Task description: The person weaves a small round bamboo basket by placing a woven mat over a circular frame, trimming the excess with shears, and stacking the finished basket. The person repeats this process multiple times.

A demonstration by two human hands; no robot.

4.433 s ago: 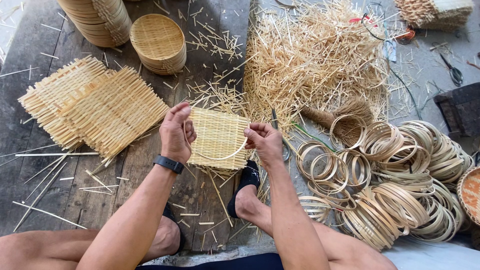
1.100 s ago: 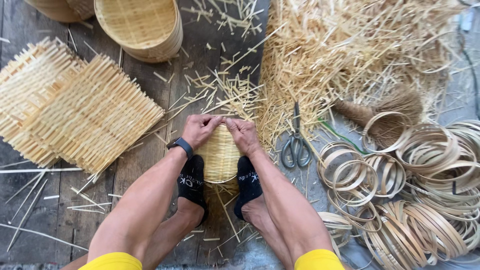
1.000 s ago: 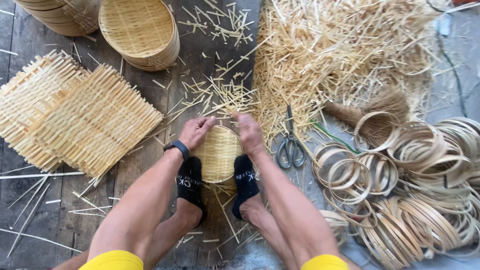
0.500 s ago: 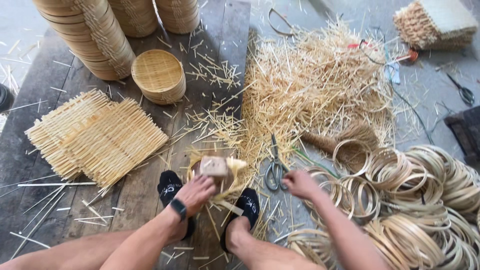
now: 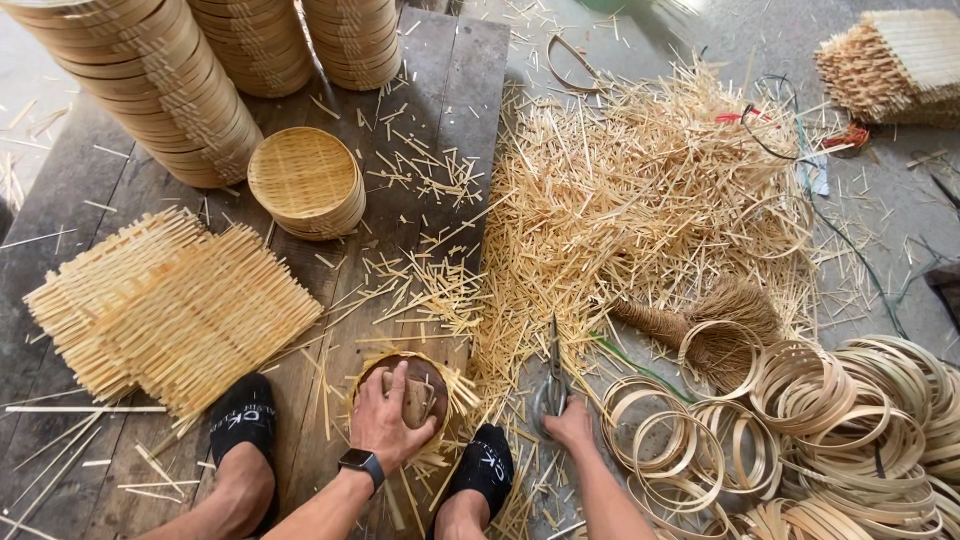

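Head view, looking down on a wooden plank floor (image 5: 420, 130) strewn with bamboo offcuts. Left hand (image 5: 385, 420): laid palm-down, fingers curled over a small wooden block (image 5: 418, 398) that sits in a round wooden mould (image 5: 430, 375), with the trimmed edge of a woven bamboo mat sticking out around the mould's rim; a dark smartwatch (image 5: 360, 465) is on the wrist. The mould lies on the planks between the two feet in black slippers, one (image 5: 243, 420) to the left and one (image 5: 485, 465) to the right. Right hand (image 5: 572, 425): closed around the handles of a pair of metal scissors (image 5: 552, 375), which lie on the floor with blades pointing away from the person, just right of the mould. Left of the work: a pile of flat square woven bamboo mats (image 5: 170, 310). Behind it: a low stack of finished round woven trays (image 5: 305, 180), and taller stacks of the same trays (image 5: 150, 90) along the top edge. Centre and right: a large heap of bamboo strips (image 5: 640, 190), a small straw hand brush (image 5: 700, 320), and a mass of loose bamboo hoops (image 5: 830, 430). Top right corner: another pile of woven mats (image 5: 890, 60).
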